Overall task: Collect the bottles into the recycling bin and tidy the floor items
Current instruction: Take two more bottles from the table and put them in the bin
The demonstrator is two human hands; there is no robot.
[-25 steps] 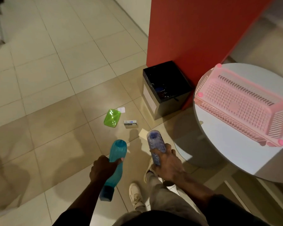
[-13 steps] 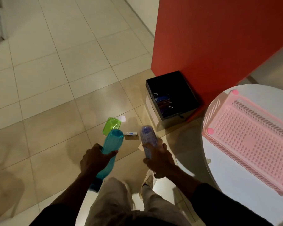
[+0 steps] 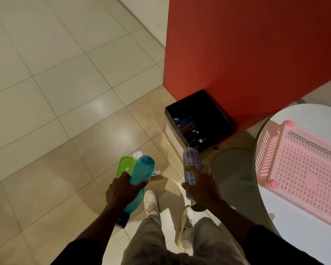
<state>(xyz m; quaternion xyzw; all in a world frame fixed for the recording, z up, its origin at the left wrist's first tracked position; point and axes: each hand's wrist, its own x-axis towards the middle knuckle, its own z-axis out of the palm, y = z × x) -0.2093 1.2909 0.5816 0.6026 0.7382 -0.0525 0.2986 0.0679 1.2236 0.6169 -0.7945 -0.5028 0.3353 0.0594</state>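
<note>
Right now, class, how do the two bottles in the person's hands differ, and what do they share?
The teal bottle is smooth and strongly coloured; the clear bottle is ribbed and see-through. The left hand grips the teal bottle; the right hand grips the clear bottle, nearer the black bin. Both point base-forward, not yet binned.

Teal bottle [image 3: 141, 173]: gripped by left fingers [image 3: 140, 183], base forward, cap down.
Clear bottle [image 3: 192, 161]: gripped by right fingers [image 3: 186, 188], base forward.
Black bin [image 3: 214, 109]: open, beyond right fingers.
Green lid [image 3: 125, 164]: on the floor beyond left fingers.
</note>
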